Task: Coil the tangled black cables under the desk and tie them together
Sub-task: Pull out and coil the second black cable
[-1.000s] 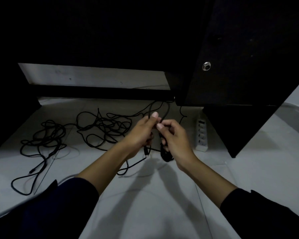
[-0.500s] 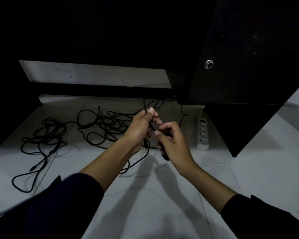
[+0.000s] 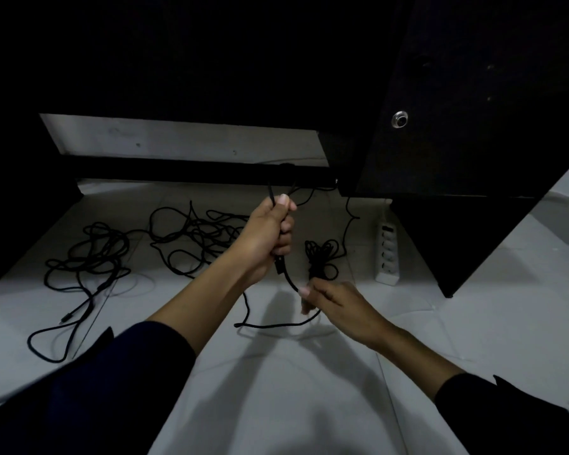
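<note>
L hand (image 3: 270,238) was fisted on thin, limp, light black cable (image 3: 288,280) above floor, R hand (image 3: 335,300) pinched its slack lower down; best gripped near plug, w/ loops fed.

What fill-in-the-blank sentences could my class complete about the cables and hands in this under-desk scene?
1. The left hand grips a black cable that is raised off the ____.
2. The white power strip lies to the ____ of the small coiled bundle.
3. The right hand pinches the same cable ____ the left hand.
4. The loose tangle on the floor is ____ in colour.

Missing words: floor; right; below; black
</note>
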Action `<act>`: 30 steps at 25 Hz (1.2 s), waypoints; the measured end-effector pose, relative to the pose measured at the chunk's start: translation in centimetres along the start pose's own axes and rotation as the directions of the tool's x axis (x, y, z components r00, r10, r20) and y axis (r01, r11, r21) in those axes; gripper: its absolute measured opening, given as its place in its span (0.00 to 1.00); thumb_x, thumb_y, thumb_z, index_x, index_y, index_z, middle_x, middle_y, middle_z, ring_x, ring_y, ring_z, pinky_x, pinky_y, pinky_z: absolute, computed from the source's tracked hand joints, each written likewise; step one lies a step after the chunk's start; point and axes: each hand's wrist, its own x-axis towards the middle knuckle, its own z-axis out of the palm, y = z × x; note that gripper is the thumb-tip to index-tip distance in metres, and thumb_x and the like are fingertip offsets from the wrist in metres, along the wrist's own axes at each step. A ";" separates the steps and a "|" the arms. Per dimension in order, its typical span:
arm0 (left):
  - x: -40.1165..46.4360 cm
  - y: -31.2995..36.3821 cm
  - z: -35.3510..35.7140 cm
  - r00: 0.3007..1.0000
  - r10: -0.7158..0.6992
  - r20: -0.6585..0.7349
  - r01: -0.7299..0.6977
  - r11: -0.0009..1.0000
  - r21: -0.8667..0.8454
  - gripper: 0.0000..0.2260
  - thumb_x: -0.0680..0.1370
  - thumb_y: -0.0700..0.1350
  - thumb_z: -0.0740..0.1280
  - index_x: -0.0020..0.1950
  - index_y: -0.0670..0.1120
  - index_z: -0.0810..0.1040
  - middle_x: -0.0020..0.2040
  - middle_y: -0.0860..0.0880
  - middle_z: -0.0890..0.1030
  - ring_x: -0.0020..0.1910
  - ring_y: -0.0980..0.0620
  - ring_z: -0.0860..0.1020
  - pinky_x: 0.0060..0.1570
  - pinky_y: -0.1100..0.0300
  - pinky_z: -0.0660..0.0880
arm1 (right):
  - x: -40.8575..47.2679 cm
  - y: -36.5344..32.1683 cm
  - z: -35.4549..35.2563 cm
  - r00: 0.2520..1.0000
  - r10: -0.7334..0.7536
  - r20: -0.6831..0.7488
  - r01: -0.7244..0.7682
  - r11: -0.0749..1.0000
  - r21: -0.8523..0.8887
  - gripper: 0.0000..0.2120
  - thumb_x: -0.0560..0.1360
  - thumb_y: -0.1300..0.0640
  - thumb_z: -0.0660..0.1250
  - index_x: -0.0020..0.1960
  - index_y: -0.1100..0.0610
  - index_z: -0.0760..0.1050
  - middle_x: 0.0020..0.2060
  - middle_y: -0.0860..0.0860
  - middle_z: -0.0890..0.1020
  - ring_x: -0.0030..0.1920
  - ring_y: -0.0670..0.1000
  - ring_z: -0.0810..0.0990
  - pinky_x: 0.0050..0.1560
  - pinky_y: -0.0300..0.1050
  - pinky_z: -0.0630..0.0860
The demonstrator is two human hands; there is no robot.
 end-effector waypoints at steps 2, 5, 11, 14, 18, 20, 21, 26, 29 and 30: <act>0.1 0.4 -0.4 1.000 -0.016 0.008 0.016 1.000 0.021 0.11 0.84 0.49 0.54 0.45 0.47 0.69 0.27 0.54 0.65 0.21 0.60 0.58 0.19 0.68 0.56 | -0.1 1.0 -0.6 0.997 -0.011 0.073 0.023 0.987 -0.158 0.15 0.80 0.43 0.59 0.45 0.52 0.77 0.42 0.45 0.81 0.47 0.44 0.77 0.51 0.45 0.74; 0.0 0.8 -1.0 0.998 -0.065 0.021 0.062 0.989 0.136 0.11 0.84 0.49 0.54 0.46 0.46 0.69 0.28 0.53 0.66 0.21 0.59 0.58 0.19 0.67 0.55 | 0.4 1.7 -1.8 0.996 -0.048 0.070 0.062 0.976 -0.211 0.12 0.80 0.44 0.59 0.47 0.51 0.73 0.42 0.47 0.78 0.44 0.44 0.75 0.45 0.41 0.71; -0.5 0.4 -1.6 0.986 -0.156 0.064 0.116 0.904 0.411 0.11 0.84 0.49 0.54 0.46 0.46 0.70 0.31 0.51 0.70 0.21 0.58 0.60 0.20 0.67 0.58 | 2.8 -1.1 -3.1 0.951 -0.266 -0.157 0.219 0.938 -0.268 0.08 0.78 0.54 0.66 0.45 0.58 0.74 0.39 0.47 0.75 0.40 0.44 0.74 0.39 0.32 0.67; -0.6 -0.1 -1.5 0.989 -0.123 0.075 0.076 0.885 0.459 0.11 0.84 0.48 0.54 0.45 0.45 0.70 0.33 0.49 0.73 0.26 0.56 0.68 0.26 0.66 0.67 | 3.7 -2.3 -2.9 0.909 -0.393 -0.139 0.323 0.875 -0.361 0.07 0.77 0.51 0.67 0.46 0.55 0.75 0.40 0.43 0.74 0.41 0.41 0.73 0.41 0.35 0.69; -0.3 -0.8 -1.7 0.998 0.000 0.061 -0.030 0.873 0.487 0.12 0.84 0.46 0.54 0.44 0.44 0.70 0.36 0.49 0.73 0.35 0.55 0.72 0.40 0.64 0.71 | 4.1 -3.6 -2.9 0.885 -0.461 -0.066 0.405 0.831 -0.381 0.10 0.75 0.46 0.67 0.46 0.53 0.78 0.40 0.43 0.74 0.40 0.41 0.75 0.40 0.42 0.73; -0.4 -1.0 -1.9 0.996 0.000 0.090 -0.042 0.885 0.463 0.11 0.84 0.46 0.54 0.44 0.45 0.70 0.37 0.50 0.73 0.36 0.57 0.73 0.41 0.65 0.72 | 4.1 -4.4 -2.9 0.879 -0.474 -0.060 0.411 0.813 -0.412 0.10 0.74 0.46 0.67 0.45 0.52 0.77 0.39 0.42 0.73 0.39 0.43 0.74 0.39 0.45 0.74; -0.6 -1.0 -1.8 0.993 -0.033 0.117 -0.023 0.895 0.445 0.11 0.84 0.47 0.54 0.45 0.45 0.70 0.36 0.50 0.74 0.35 0.56 0.74 0.41 0.64 0.74 | 4.1 -4.7 -2.8 0.877 -0.473 -0.085 0.399 0.816 -0.418 0.09 0.73 0.47 0.69 0.45 0.53 0.76 0.39 0.41 0.72 0.39 0.43 0.74 0.39 0.44 0.74; -1.4 -1.0 -1.6 0.965 -0.167 0.200 0.052 0.875 0.481 0.13 0.84 0.53 0.54 0.48 0.45 0.69 0.30 0.50 0.71 0.22 0.57 0.64 0.24 0.62 0.65 | 4.1 -5.6 -3.2 0.898 -0.390 -0.204 0.317 0.895 -0.313 0.14 0.69 0.56 0.76 0.45 0.59 0.73 0.39 0.40 0.74 0.40 0.36 0.74 0.39 0.27 0.69; -1.2 -0.6 -2.0 0.968 -0.187 0.169 0.087 0.876 0.475 0.12 0.84 0.52 0.54 0.45 0.47 0.68 0.30 0.51 0.68 0.23 0.57 0.61 0.24 0.64 0.60 | 4.1 -5.2 -3.9 0.899 -0.398 -0.182 0.328 0.888 -0.323 0.12 0.71 0.56 0.75 0.45 0.61 0.75 0.40 0.46 0.75 0.41 0.36 0.73 0.40 0.26 0.67; -1.2 -0.5 -2.2 0.969 -0.196 0.152 0.107 0.883 0.458 0.12 0.83 0.52 0.55 0.45 0.47 0.68 0.29 0.51 0.66 0.23 0.57 0.60 0.24 0.64 0.59 | 4.1 -4.9 -4.3 0.900 -0.391 -0.193 0.319 0.892 -0.321 0.11 0.71 0.56 0.74 0.45 0.61 0.75 0.40 0.48 0.76 0.41 0.37 0.73 0.40 0.27 0.67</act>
